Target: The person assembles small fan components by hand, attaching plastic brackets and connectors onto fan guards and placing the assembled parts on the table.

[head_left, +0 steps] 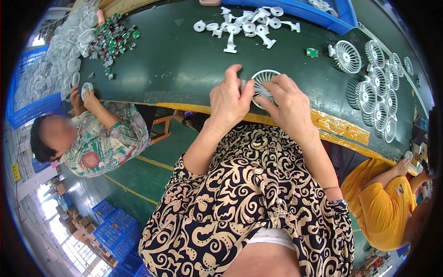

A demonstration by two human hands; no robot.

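Observation:
A round white fan grille (262, 76) with radial slats stands at the table's near edge in front of me, between my two hands. My left hand (229, 98) grips its left side, the thumb against the rim and the index finger raised. On the grille's right side, my right hand (290, 102) is closed, with its bent fingers over the face and the thumb low by the hub. The fingers hide part of the grille. Further right on the green table (184, 60) lie a small green circuit board (312, 52) and another white fan grille (347, 57).
Several fan grilles (379, 82) cluster at the right. White plastic brackets (249, 25) lie at the back beside a blue bin (304, 11). Circuit boards (110, 41) and clear-white covers (60, 64) are heaped left. Yellow tape (341, 128) covers the near edge. Co-workers sit on both sides.

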